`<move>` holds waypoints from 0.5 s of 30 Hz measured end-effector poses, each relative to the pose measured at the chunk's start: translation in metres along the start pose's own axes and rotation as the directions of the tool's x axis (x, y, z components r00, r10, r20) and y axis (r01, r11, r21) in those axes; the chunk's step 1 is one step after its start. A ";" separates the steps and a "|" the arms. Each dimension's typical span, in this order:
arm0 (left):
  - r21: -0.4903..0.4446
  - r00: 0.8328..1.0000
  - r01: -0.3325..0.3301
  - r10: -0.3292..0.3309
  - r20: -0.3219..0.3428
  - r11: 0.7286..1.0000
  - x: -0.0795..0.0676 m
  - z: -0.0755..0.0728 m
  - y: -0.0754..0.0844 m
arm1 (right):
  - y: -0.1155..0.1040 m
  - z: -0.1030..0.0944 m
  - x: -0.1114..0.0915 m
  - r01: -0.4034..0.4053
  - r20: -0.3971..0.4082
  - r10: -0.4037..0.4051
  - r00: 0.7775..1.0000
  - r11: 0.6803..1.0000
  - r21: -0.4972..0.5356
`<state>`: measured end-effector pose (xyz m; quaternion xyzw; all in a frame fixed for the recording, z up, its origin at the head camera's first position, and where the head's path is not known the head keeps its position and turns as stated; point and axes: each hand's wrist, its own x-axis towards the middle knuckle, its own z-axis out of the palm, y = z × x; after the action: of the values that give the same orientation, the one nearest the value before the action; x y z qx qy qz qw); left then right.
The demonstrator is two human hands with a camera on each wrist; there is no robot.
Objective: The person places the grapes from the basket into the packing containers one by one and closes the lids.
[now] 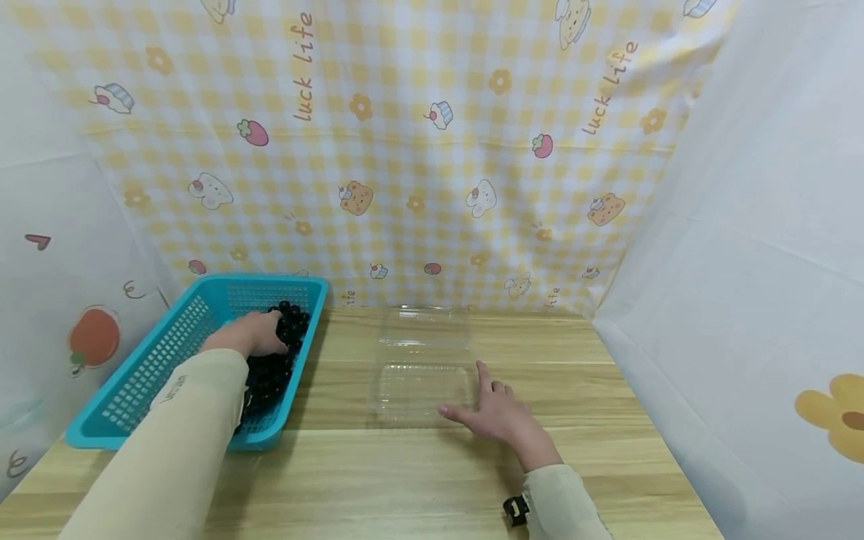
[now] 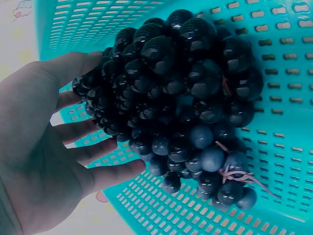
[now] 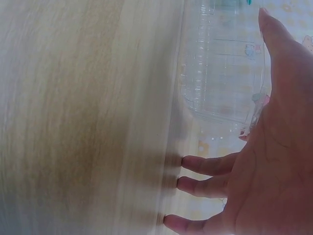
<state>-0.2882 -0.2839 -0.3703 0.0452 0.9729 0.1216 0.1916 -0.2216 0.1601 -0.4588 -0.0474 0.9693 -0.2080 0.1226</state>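
In the head view my left hand (image 1: 253, 334) reaches into the blue-green basket (image 1: 151, 390) at the left, over a heap of black grapes (image 1: 266, 382). The left wrist view shows the left hand (image 2: 54, 132) with thumb and fingers spread and mostly straight, their tips at the edge of the dark grapes (image 2: 161, 88). A clear plastic clamshell box (image 1: 421, 390) lies unfolded mid-table. Beside its right front corner is my right hand (image 1: 502, 416), index finger extended and thumb near the front edge. In the right wrist view the other fingertips of the right hand (image 3: 279, 147) meet the tabletop.
A wood-grain table (image 1: 445, 480) carries the basket and box. Behind it hangs a yellow checked cloth (image 1: 405, 157), with white sheets at both sides. A thin pinkish tie (image 2: 239, 174) shows among the grapes. A small black object (image 1: 516, 511) sits at the right cuff.
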 end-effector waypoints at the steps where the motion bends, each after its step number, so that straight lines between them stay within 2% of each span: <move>1: -0.006 1.000 0.002 -0.002 0.001 1.000 -0.001 0.000 0.000 | 0.000 0.000 0.000 0.000 0.000 0.000 1.000 1.000 -0.001; 6: -0.023 1.000 -0.001 0.001 0.012 1.000 -0.001 0.003 -0.001 | -0.001 0.001 0.001 0.000 -0.007 0.000 1.000 1.000 -0.003; 15: -0.016 0.999 -0.004 0.004 0.035 1.000 0.001 0.004 -0.004 | -0.004 0.001 -0.001 -0.002 -0.065 -0.004 0.998 0.997 -0.082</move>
<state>-0.2881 -0.2863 -0.3755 0.0477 0.9682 0.1291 0.2087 -0.2198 0.1566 -0.4581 -0.0460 0.9805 -0.1694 0.0886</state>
